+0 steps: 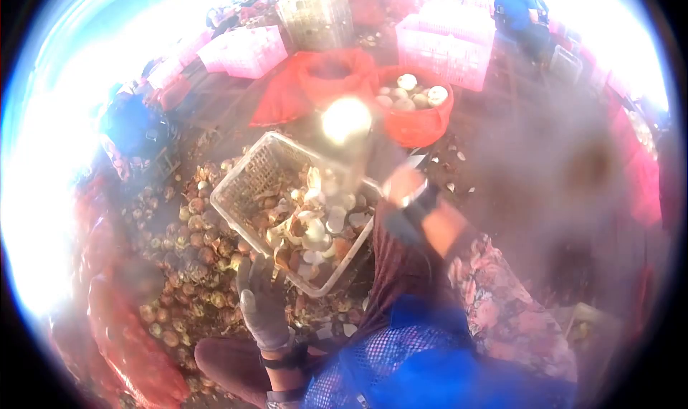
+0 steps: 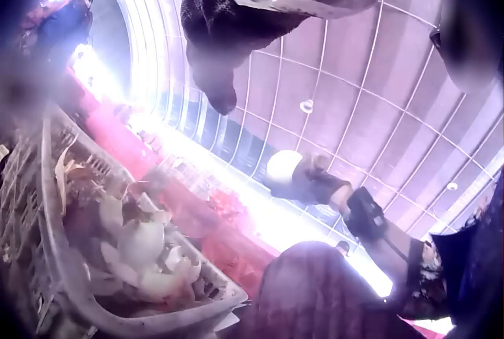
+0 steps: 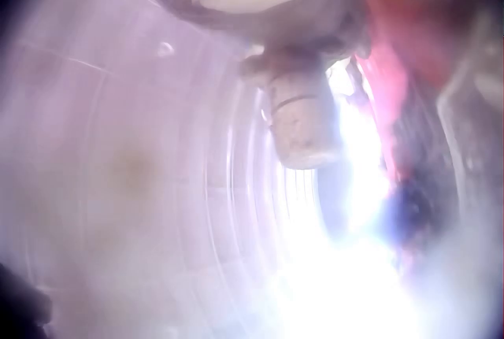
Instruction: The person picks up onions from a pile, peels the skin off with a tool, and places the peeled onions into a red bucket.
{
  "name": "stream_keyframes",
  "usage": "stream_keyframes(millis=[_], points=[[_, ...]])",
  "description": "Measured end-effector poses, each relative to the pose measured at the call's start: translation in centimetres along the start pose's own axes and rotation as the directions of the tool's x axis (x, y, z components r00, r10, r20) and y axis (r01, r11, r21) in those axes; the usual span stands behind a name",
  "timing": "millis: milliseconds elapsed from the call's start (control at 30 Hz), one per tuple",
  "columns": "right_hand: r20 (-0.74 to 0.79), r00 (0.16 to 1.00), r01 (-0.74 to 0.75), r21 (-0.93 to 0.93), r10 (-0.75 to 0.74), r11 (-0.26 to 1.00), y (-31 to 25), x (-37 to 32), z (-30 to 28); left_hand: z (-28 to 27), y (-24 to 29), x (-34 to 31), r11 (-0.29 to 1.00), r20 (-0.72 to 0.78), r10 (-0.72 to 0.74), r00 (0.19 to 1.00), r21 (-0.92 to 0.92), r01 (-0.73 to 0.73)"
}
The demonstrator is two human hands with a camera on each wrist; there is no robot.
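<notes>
A pale, rectangular plastic basket (image 1: 233, 205) sits tilted before me, holding peeled white onions (image 1: 314, 228) and loose skins. My gloved left hand (image 1: 261, 294) is beside its near left edge, fingers loosely extended, with nothing visible in them. In the left wrist view, that glove (image 2: 213, 48) hangs above the basket. Raised over the far right corner of the basket, my right hand (image 1: 395, 183) is blurred and wears a dark wrist strap. It holds a round white onion (image 2: 283, 167), which shows as a glaring bright spot in the head view.
Unpeeled brown onions (image 1: 193, 255) lie heaped on the ground at left. A red tub (image 1: 416, 129) of peeled onions stands ahead, near pink crates (image 1: 444, 47) and a red sack (image 1: 279, 93). Red net sacks (image 1: 132, 344) lie at far left. Another person (image 1: 136, 126) sits left.
</notes>
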State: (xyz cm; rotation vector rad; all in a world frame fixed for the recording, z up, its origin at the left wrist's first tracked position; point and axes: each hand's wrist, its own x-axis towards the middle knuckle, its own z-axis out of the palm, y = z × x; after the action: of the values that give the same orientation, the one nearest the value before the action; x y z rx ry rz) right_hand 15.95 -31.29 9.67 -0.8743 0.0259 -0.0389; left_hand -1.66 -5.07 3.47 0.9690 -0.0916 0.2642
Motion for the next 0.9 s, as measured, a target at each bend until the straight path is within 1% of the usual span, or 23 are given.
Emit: stream_keyframes(millis=[33,67,100,133,167,233,300,333,400,433,467,500,533,567,600,633,667,700,733,767,800,867,900], points=[[-0.013,1.0,0.028,0.07,-0.027,0.997,-3.3,-0.4,1.0,-0.2,0.1,-0.1,1.0,-0.002,-0.01,1.0,-0.001,0.01],[-0.049,0.997,0.06,0.109,-0.055,0.992,-2.4,3.4,-0.9,-0.3,0.1,-0.2,1.0,-0.008,-0.016,1.0,0.004,0.016],[-0.084,0.993,0.095,0.146,-0.083,0.985,-2.4,5.9,-1.1,-0.3,0.2,-0.1,1.0,-0.009,-0.018,1.0,0.004,0.018],[-0.043,0.999,0.031,0.155,-0.024,0.987,-0.7,7.0,-1.5,-0.3,0.4,-0.2,1.0,-0.014,-0.015,1.0,0.011,0.015],[-0.005,0.999,-0.034,0.161,0.036,0.986,0.6,6.6,-0.3,-0.2,0.4,-0.3,1.0,-0.021,-0.014,1.0,0.02,0.015],[0.101,0.983,-0.161,0.102,0.151,0.982,4.4,5.3,0.3,0.2,0.9,-0.2,0.997,-0.036,0.027,0.999,0.07,-0.025],[0.206,0.935,-0.298,0.022,0.288,0.954,9.6,3.7,0.1,-0.8,1.4,-0.1,0.988,-0.063,0.07,0.996,0.145,-0.061],[0.241,0.902,-0.357,-0.047,0.358,0.933,11.5,2.6,-0.2,-1.9,1.4,0.6,0.992,-0.05,0.083,0.995,0.099,-0.078],[0.313,0.831,-0.404,-0.231,0.46,0.885,14.6,0.9,-0.8,-5.4,2.2,2.6,0.995,-0.131,0.095,0.987,0.05,-0.089],[0.358,0.793,-0.382,-0.337,0.493,0.86,15.5,0.1,-0.8,-3.4,3.8,3.6,0.976,-0.261,0.213,0.942,0.097,-0.194],[0.403,0.753,-0.339,-0.44,0.521,0.831,16.3,-0.5,-0.6,-6.5,4.3,4.5,0.909,-0.213,0.337,0.917,0.328,-0.258],[0.443,0.722,-0.258,-0.539,0.531,0.802,16.8,-1.2,-0.4,-8.3,5.6,5.1,0.956,-0.229,0.29,0.929,0.12,-0.269],[0.483,0.7,-0.153,-0.618,0.526,0.771,16.7,-1.6,-0.1,-8.0,6.9,6.2,0.926,-0.302,0.377,0.876,0.15,-0.347],[0.517,0.685,-0.04,-0.677,0.513,0.735,16.4,-1.9,0.2,-10.4,7.7,7.4,0.904,-0.341,0.426,0.838,0.143,-0.402],[0.549,0.673,0.063,-0.709,0.495,0.702,15.9,-2.0,0.8,-11.6,8.4,7.9,0.842,-0.239,0.535,0.81,0.226,-0.489],[0.562,0.664,0.125,-0.734,0.493,0.668,15.7,-2.2,1.4,-12.8,8.8,8.8,0.836,-0.344,0.548,0.762,0.252,-0.487],[0.56,0.638,-0.17,-0.567,0.529,0.806,13.7,-2.9,3.3,-15.5,8.9,9.8,0.84,-0.4,0.542,0.739,0.247,-0.483],[0.557,0.613,-0.45,-0.336,0.56,0.827,12.1,-3.4,4.8,-18.7,8.2,10.6,0.846,-0.451,0.531,0.717,0.234,-0.479],[0.56,0.592,-0.667,-0.063,0.58,0.742,12.0,-4.0,5.0,-21.6,6.5,10.5,0.843,-0.477,0.531,0.701,0.209,-0.496],[0.515,0.609,-0.665,-0.084,0.604,0.742,12.9,-3.8,4.6,-23.4,5.4,10.6,0.841,-0.507,0.525,0.684,0.185,-0.508],[0.464,0.626,-0.664,-0.105,0.627,0.74,14.2,-3.0,3.6,-22.4,4.7,10.9,0.862,-0.654,0.502,0.566,0.323,-0.391],[0.405,0.645,-0.662,-0.129,0.649,0.738,15.7,-2.4,2.3,-24.0,1.6,10.4,0.925,-0.697,0.369,0.615,0.208,-0.319],[0.392,0.644,-0.666,-0.135,0.657,0.734,16.0,-2.4,2.3,-23.1,0.3,10.6,0.954,-0.84,0.285,0.462,0.203,-0.221]])
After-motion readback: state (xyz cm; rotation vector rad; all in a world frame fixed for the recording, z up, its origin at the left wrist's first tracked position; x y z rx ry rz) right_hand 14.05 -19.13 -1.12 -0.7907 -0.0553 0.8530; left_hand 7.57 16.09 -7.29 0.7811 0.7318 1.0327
